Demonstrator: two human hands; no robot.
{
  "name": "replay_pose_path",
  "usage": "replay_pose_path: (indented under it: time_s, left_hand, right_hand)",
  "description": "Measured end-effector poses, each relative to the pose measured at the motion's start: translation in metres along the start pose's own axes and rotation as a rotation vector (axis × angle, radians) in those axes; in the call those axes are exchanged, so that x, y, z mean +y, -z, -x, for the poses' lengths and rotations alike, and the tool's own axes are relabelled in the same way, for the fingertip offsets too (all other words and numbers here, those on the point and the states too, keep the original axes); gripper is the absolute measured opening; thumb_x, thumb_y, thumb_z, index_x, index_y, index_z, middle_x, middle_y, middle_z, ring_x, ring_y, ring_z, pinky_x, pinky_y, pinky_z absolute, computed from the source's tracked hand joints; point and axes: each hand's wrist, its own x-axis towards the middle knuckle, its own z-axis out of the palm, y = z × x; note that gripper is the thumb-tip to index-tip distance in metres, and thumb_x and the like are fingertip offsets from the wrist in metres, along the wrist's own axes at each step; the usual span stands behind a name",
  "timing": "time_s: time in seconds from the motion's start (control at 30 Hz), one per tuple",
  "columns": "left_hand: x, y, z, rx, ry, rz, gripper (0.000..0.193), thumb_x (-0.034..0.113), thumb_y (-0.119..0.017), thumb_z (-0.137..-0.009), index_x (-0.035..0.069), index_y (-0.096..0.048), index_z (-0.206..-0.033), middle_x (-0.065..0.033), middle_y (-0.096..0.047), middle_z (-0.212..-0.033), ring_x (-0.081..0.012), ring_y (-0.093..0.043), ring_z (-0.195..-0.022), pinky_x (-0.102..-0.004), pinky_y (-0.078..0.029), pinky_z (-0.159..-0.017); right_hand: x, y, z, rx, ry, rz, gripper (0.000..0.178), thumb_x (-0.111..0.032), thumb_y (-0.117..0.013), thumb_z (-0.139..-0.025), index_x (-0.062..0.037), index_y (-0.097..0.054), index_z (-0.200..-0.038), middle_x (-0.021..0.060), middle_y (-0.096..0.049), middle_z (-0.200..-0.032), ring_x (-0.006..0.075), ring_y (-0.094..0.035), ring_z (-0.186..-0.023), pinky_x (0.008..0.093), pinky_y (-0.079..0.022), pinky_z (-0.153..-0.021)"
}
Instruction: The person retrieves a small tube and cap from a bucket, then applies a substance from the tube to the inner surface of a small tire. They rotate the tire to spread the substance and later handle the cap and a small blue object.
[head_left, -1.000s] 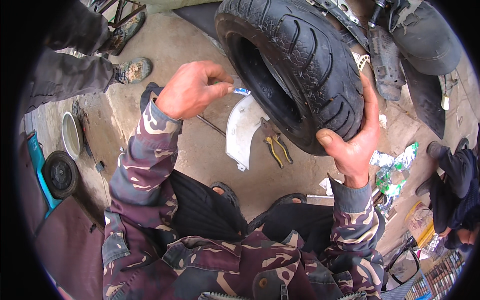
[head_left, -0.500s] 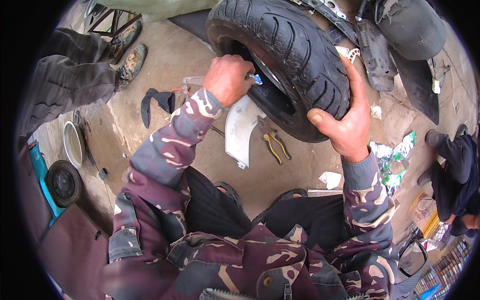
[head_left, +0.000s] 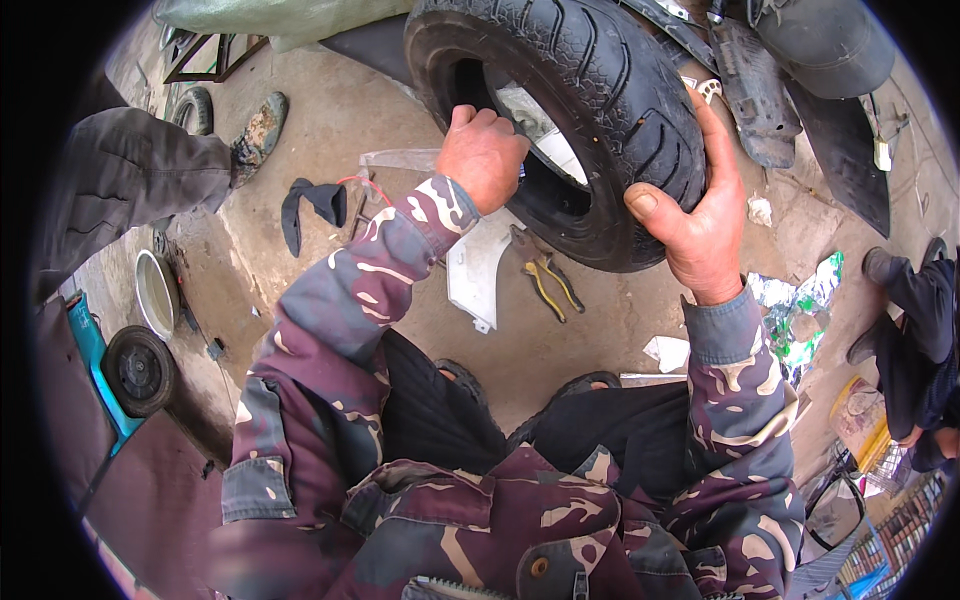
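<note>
A black tyre (head_left: pixel 640 130) with a grooved tread stands tilted in front of me. My right hand (head_left: pixel 700 225) grips its right side, thumb on the near face and fingers along the tread. My left hand (head_left: pixel 483 160) is closed at the tyre's opening, its knuckles near the inner wall. A small blue-and-white item barely shows beside its fingers; its kind cannot be made out. Below the tyre lie pliers (head_left: pixel 547 283) with yellow-and-black handles and a white curved panel (head_left: pixel 474 270).
A dark cloth (head_left: pixel 315 205) lies left of the tyre. Farther left are a white basin (head_left: pixel 157 293) and a small wheel (head_left: pixel 138 370). A person's leg (head_left: pixel 150 180) is at upper left, another person at far right. Crumpled foil packaging (head_left: pixel 800 310) and a black cap (head_left: pixel 825 45) are on the right.
My left hand has moved right and slightly up, farther into the tyre's opening, and the blue-and-white item is now mostly hidden. The tyre has shifted slightly upward. The person at left has moved leftward.
</note>
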Motion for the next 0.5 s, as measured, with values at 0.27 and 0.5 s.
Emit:
replay_pose_path:
  time_s: [0.27,0.5]
  left_hand:
    - [-0.01,-0.034,-0.01,-0.009,-0.02,0.019,0.027,0.018,-0.076,-0.08,0.015,-0.08,-0.107,-0.0102,-0.076,-0.103,-0.0322,-0.068,-0.111,-0.0508,-0.038,-0.117]
    - [-0.009,-0.045,-0.015,0.084,0.105,0.387,0.055,0.02,-0.069,-0.087,0.02,-0.068,-0.142,-0.0104,-0.067,-0.144,-0.0342,-0.061,-0.134,-0.0531,-0.041,-0.113]
  right_hand:
    - [0.005,-0.003,0.003,-0.034,0.102,0.119,0.107,-0.033,-0.1,-0.069,0.0039,-0.047,-0.154,0.0187,-0.066,-0.137,0.0259,-0.066,-0.125,0.04,-0.052,-0.109]
    - [0.005,-0.007,0.003,-0.075,0.114,0.124,0.106,-0.033,-0.095,-0.072,0.0038,-0.045,-0.158,0.0175,-0.062,-0.146,0.0257,-0.062,-0.133,0.04,-0.046,-0.116]
